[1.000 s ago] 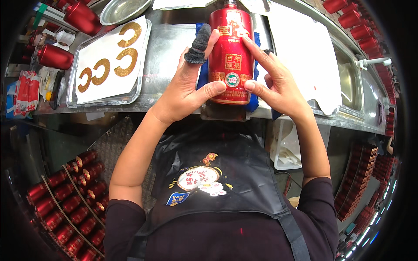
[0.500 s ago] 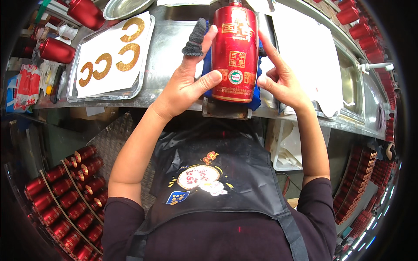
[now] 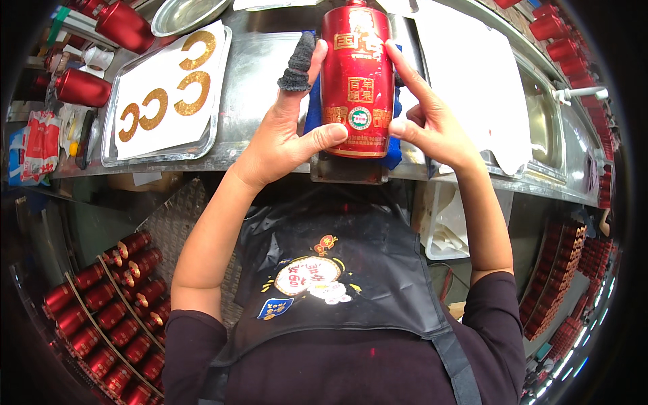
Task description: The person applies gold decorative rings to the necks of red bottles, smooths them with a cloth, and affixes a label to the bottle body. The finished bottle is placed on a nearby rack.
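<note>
Here's the red bottle, gold characters down its front and a round green-and-white seal near its base, lying on a blue cloth by the near edge of the metal tabletop, neck pointing away, one hand either side! The left grip is spread wide, thumb over the bottle's lower left, forefinger stretched up along the left side, a black cloth finger cover on the finger beside it. Across to the right grip, also well parted: forefinger reaching to the upper right edge, thumb at the lower right edge. The bottle sits between the two; how firmly the partly hidden fingers bear on it, I cannot tell.

Over to the left, a clear tray carries a white sheet with four gold C-shaped pieces, a metal bowl just beyond. More red bottles lie past the tray, a red-and-white packet nearer. Out right, a broad white sheet covers the surface beside a metal basin and a white spigot. Down at lower left, red bottles stand in rows, and a black printed apron fills the centre!
</note>
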Tool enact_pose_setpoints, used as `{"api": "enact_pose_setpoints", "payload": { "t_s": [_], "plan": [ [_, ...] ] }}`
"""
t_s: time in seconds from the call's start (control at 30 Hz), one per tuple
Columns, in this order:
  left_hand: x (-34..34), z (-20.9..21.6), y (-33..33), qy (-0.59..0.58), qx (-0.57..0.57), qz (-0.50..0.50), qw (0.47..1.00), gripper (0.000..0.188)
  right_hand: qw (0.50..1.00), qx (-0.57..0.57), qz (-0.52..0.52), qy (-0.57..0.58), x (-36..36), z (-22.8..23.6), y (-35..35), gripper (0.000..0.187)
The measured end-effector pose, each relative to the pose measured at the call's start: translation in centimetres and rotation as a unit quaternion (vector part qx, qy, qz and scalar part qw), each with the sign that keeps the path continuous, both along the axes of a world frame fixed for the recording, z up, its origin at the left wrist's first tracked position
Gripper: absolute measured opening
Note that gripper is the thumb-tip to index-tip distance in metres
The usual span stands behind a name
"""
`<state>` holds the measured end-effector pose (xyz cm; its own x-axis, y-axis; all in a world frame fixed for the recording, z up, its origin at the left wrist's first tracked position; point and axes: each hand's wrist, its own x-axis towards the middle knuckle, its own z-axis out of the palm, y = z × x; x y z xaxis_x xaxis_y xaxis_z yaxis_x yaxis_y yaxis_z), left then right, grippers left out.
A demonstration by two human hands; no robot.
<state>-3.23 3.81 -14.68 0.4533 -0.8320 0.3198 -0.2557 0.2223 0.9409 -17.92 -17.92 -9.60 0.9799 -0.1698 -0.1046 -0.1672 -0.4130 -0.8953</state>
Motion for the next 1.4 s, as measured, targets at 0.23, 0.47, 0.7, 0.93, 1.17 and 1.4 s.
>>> {"api": "enact_pose_setpoints", "payload": {
  "t_s": [0.23,0.47,0.7,0.93,1.17,1.4],
  "plan": [
    [0.3,-0.1,-0.2,-0.031,0.005,0.001,1.000,0.097,0.997,-0.065,-0.006,-0.048,-0.1,-0.2,1.2,0.114],
    [0.2,0.0,0.3,-0.015,-0.002,0.017,1.000,0.092,0.996,-0.018,-0.006,-0.089,0.1,-0.2,1.0,0.095],
    [0.0,0.1,0.3,-0.056,-0.005,0.012,0.998,0.084,0.990,-0.120,-0.011,-0.078,-0.5,-0.1,1.6,0.072],
    [0.0,0.3,0.3,0.022,-0.062,0.013,0.998,0.076,0.974,-0.187,-0.017,-0.127,-0.3,0.6,1.8,0.058],
    [-0.4,0.5,-0.1,-0.068,-0.007,0.014,0.998,0.074,0.965,-0.223,-0.067,-0.119,-0.7,1.5,3.1,0.042],
    [-0.5,1.4,-0.1,-0.046,-0.023,0.015,0.999,0.076,0.980,-0.127,-0.081,-0.128,-0.5,1.6,3.3,0.049]
  ]
}}
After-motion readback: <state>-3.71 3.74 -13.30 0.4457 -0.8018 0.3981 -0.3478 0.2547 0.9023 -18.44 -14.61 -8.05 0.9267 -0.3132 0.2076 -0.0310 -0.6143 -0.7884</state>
